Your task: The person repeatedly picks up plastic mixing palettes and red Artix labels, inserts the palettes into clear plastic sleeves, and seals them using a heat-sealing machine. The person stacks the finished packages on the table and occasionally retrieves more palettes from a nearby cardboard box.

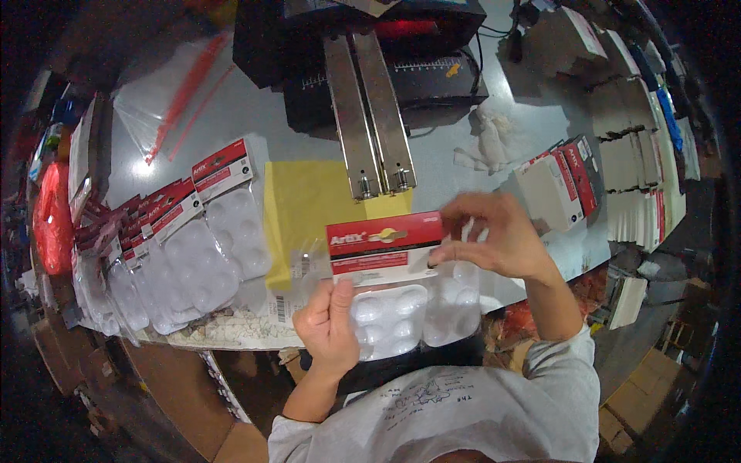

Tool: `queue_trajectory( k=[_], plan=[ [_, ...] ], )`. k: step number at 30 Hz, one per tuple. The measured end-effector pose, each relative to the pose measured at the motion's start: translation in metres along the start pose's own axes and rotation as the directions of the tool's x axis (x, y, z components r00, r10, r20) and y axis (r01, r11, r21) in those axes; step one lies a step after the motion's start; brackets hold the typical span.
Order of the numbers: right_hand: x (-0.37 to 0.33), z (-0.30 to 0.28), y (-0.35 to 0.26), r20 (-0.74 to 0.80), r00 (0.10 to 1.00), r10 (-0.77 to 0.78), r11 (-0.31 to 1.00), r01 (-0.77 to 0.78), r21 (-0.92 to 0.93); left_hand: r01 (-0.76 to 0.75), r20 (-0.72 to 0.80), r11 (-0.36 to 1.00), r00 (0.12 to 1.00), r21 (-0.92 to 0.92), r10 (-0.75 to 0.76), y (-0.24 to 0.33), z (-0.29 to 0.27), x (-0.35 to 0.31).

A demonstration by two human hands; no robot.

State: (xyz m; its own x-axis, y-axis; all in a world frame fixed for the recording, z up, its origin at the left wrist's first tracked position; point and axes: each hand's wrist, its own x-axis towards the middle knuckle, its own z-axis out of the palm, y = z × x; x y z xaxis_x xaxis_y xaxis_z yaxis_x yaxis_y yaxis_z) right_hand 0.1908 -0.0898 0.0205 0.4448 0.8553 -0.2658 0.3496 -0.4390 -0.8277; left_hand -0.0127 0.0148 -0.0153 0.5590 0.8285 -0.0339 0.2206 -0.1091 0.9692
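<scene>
In the head view, the card (384, 251) is held in front of the person, above a white palette (390, 316), with a second palette (455, 305) just beside that one. The left hand (328, 324) is nearly closed, its thumb pressed on the card's lower left edge; the right hand (494, 235) pinches the right end between thumb and bent fingers. At left, carded packs (197, 270) overlap in a pile, apparently done. This one seems partway: its card is in position (whether it is fastened, I cannot tell). Loose cards (556, 185) stacked at right suggest more are left. The machine (370, 116) stands beyond the hands.
</scene>
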Motion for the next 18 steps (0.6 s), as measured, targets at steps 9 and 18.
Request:
queue_trajectory(
  k=[9, 18],
  plan=[
    [-0.018, 0.024, 0.015, 0.293, 0.931, 0.217, 0.759, -0.349, 0.550, 0.127, -0.024, 0.990, 0.991, -0.053, -0.129, -0.003, 0.013, 0.006],
    [0.001, 0.044, 0.027, 0.133, 0.958, 0.256, 0.552, -0.257, 0.793, 0.160, -0.001, 0.986, 0.987, 0.051, -0.160, -0.014, 0.016, 0.029]
  ],
)
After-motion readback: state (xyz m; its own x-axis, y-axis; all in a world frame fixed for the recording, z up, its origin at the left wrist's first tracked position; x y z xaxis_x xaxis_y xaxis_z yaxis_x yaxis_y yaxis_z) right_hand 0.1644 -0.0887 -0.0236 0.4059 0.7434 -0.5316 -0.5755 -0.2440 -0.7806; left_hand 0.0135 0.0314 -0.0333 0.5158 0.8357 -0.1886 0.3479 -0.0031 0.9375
